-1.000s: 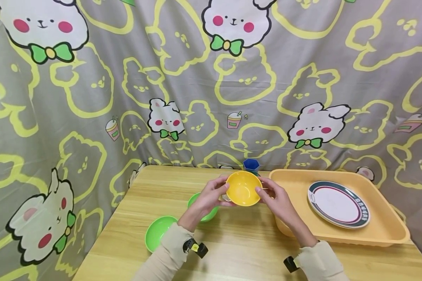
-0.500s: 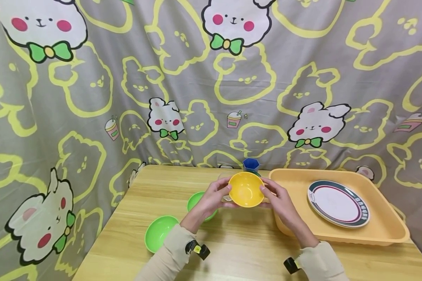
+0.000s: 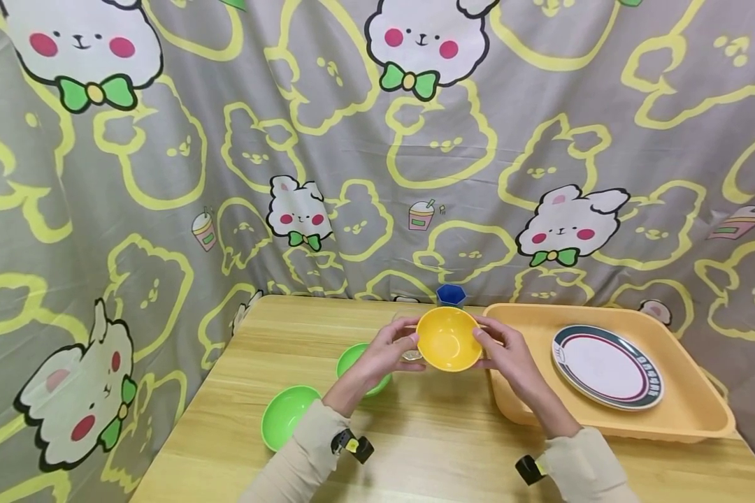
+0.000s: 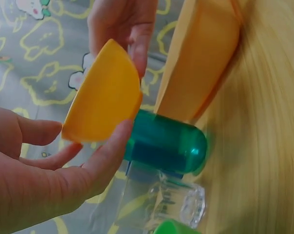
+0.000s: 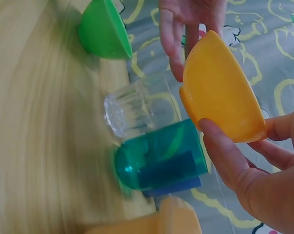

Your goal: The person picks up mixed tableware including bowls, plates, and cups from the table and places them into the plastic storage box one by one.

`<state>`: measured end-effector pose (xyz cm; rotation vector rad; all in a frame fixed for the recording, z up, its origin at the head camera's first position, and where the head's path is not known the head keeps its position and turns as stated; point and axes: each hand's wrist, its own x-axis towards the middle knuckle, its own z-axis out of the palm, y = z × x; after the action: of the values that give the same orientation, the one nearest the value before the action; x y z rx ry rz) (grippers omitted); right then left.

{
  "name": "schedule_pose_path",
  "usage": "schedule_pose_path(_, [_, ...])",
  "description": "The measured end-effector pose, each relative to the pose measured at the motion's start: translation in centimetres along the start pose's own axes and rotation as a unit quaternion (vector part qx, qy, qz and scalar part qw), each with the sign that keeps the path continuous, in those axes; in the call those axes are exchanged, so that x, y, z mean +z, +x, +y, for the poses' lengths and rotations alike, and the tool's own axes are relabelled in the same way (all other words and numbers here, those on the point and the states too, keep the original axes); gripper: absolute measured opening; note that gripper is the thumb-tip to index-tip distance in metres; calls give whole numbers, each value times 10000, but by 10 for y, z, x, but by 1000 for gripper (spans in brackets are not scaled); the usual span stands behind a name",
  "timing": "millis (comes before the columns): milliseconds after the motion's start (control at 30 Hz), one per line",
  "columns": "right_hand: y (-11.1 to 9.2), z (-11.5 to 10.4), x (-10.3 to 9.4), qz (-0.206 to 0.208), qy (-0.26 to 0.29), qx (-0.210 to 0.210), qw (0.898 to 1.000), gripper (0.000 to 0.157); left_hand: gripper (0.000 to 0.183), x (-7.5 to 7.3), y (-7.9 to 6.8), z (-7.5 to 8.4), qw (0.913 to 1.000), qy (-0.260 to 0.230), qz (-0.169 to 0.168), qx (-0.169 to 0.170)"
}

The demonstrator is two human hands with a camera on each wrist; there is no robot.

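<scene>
Around the hands (image 3: 381, 353), green round bowls (image 3: 289, 418) block eight o'clock, a blue hexagonal cup (image 3: 451, 295) twelve, an orange rectangular tray (image 3: 692, 398) three. The wooden table (image 3: 440, 454) leaves passage at six.

Yellow bowl (image 3: 449, 339) slightly farther right

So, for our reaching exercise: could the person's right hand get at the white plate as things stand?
Probably, after letting go: the right hand is holding the yellow bowl, but the white plate lies nearby in the open tray with nothing on top.

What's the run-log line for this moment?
left hand: holds yellow bowl; right hand: holds same bowl; bowl: above table; plate: in tray
</scene>
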<state>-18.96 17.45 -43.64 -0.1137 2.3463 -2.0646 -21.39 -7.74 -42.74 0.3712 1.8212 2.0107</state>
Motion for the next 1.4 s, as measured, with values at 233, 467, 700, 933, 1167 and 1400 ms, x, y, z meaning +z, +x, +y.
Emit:
schedule_pose_path(233, [-1, -6, -19, 187, -185, -114, 9996, 51, 35, -12, -6, 3, 9994, 315, -96, 121])
schedule_pose_path(467, [-3, -8, -43, 322, -483, -391, 9976, 50, 30, -23, -12, 7, 9976, 616, -202, 263])
schedule_pose_path(700, [-5, -4, -67, 561, -645, -473, 9952, 50, 27, -33, -17, 8, 9947, 1010, -190, 80])
schedule_pose_path(933, [-3, 3, -88, 667, -1017, -365, 9919, 52, 28, -47, -24, 13, 9865, 1632, 40, 142])
schedule_pose_path(1167, [3, 13, -97, 714, -893, -92, 9934, 51, 26, -62, -33, 15, 9778, 2082, 16, 253])
schedule_pose_path(1400, [8, 21, -104, 680, -1022, 211, 9922, 48, 28, -76, -40, 18, 9675, 2517, -52, 252])
